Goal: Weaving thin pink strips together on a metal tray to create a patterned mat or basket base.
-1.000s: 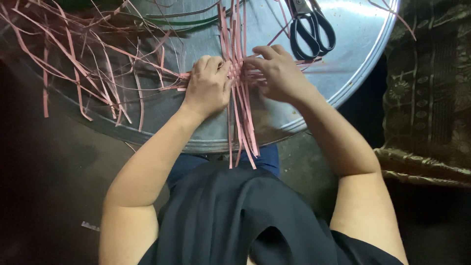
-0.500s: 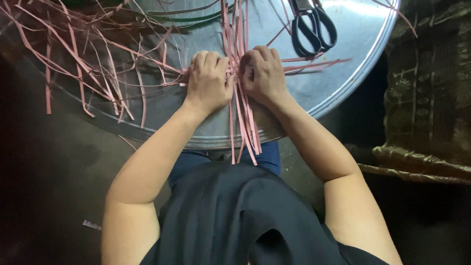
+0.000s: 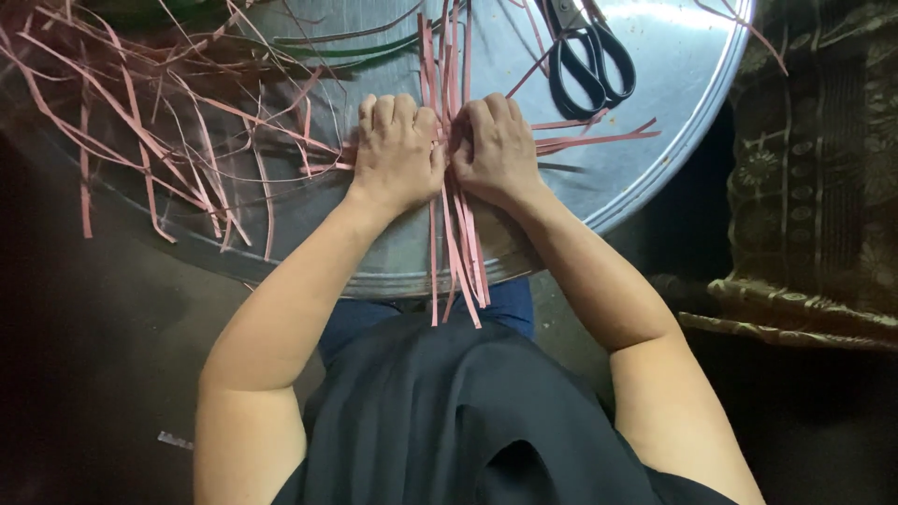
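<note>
From my head camera, my left hand [image 3: 397, 154] and my right hand [image 3: 498, 150] sit side by side, fingers curled and pressed down on the pink strips [image 3: 454, 238] where they cross, right under my knuckles on the round metal surface [image 3: 655, 140]. I think I should hold them flat and tight so they don't slip. The black scissors [image 3: 589, 61] lie just past my right hand.

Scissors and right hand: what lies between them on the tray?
In the head view, a few pink strips fan across the metal tray between the scissors and the right hand; otherwise it is bare tray.
</note>
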